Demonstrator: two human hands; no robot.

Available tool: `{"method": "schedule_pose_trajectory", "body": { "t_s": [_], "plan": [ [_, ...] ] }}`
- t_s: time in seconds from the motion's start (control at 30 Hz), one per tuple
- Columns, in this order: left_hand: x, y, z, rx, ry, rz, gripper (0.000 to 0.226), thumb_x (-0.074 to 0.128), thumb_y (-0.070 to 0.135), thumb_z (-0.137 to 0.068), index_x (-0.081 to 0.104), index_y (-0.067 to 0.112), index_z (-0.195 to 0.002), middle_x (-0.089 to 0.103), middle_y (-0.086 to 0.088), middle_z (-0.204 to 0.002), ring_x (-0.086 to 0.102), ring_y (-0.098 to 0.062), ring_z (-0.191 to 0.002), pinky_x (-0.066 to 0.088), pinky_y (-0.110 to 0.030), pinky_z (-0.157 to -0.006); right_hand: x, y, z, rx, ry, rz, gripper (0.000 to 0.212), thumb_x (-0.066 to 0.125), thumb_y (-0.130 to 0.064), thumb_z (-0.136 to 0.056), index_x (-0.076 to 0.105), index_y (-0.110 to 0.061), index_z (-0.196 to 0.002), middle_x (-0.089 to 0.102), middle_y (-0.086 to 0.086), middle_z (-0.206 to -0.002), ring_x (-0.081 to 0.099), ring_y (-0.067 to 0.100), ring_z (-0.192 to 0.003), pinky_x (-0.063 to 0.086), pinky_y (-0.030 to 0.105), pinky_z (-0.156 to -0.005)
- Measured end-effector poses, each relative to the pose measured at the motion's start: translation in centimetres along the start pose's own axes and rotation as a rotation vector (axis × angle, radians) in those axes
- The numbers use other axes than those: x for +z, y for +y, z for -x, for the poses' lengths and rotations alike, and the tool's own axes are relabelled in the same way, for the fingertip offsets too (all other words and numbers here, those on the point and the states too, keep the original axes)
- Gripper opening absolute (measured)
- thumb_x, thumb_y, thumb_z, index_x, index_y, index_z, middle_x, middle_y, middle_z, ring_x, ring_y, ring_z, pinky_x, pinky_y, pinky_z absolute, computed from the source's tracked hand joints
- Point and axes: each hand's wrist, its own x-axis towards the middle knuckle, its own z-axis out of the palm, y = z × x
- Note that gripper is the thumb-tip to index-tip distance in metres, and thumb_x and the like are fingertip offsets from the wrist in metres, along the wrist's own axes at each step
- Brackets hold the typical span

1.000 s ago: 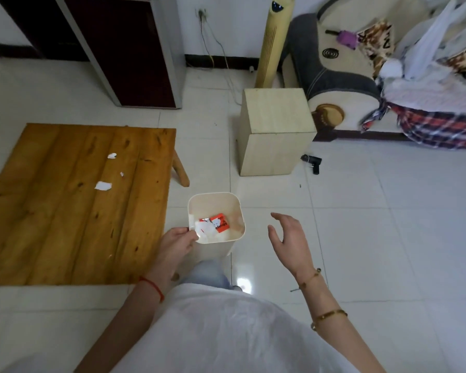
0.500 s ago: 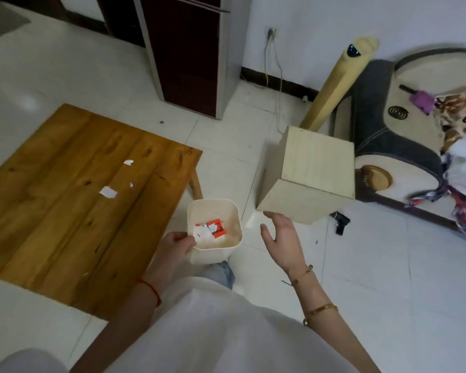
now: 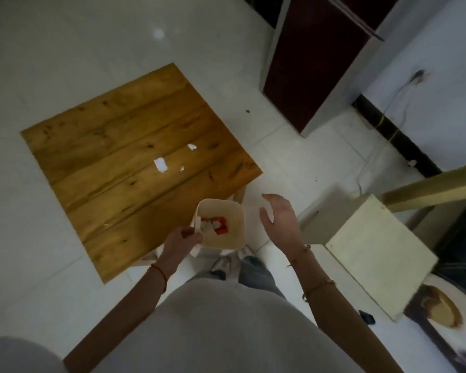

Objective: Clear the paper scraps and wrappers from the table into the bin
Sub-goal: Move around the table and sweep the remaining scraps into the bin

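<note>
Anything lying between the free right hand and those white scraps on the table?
Only the bin, held at its rim by the left hand. It sits between the open right hand and the scraps; the table around them is bare.

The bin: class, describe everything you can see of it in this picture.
The bin is a small, cream, plastic-looking tub with a rounded-square rim, open at the top and roughly upright. It hangs near the wooden table corner, above the white floor. The left hand pinches its near-left rim; the right hand hovers open beside it, apart. Inside lie a red wrapper and white paper scraps.
</note>
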Motion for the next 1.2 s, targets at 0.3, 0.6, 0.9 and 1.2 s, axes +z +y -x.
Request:
{"method": "schedule_pose_trajectory", "body": {
  "t_s": [0.3,0.6,0.9,1.2],
  "plan": [
    [4.5,-1.3,-2.3,-0.226,0.234,0.274,0.021,0.063,0.026,-0.062,0.061,0.016,-0.080,0.062,-0.004,-0.079,0.056,-0.024,-0.079,0.050,-0.043,-0.077,1.6,1.3,-11.6,-0.311,-0.244,-0.020,0.041,0.050,-0.024,-0.097,0.044,-0.014,-0.136,0.053,0.008,-0.132,0.051,0.019,-0.117,0.044,0.025,-0.094],
    [9.2,-4.8,-6.6,-0.395,0.317,0.498,0.028,0.064,0.027,-0.058,0.066,0.016,-0.083,0.066,-0.007,-0.093,0.060,-0.028,-0.093,0.050,-0.046,-0.093,9.5,-0.2,-20.7,-0.518,-0.451,0.082,0.049,0.043,-0.027,-0.100,0.035,-0.013,-0.146,0.034,0.006,-0.153,0.030,0.019,-0.142,0.029,0.030,-0.113],
    [11.0,-9.7,-13.7,-0.446,0.329,0.485,0.024,0.064,0.013,-0.073,0.063,0.004,-0.095,0.060,-0.004,-0.084,0.054,-0.021,-0.079,0.044,-0.032,-0.071,20.9,-2.3,-26.7,-0.763,-0.595,0.233,0.049,0.042,-0.023,-0.099,0.033,-0.011,-0.146,0.030,0.008,-0.155,0.022,0.022,-0.145,0.018,0.035,-0.119],
    [11.1,-13.0,-17.8,-0.468,0.337,0.552,0.022,0.067,0.021,-0.065,0.060,0.021,-0.086,0.063,0.002,-0.087,0.059,-0.018,-0.085,0.048,-0.032,-0.077,28.0,-2.2,-29.9,-0.844,-0.700,0.413,0.054,0.039,-0.026,-0.100,0.023,-0.013,-0.150,0.018,0.008,-0.160,0.009,0.023,-0.149,0.006,0.040,-0.123]
  ]
}}
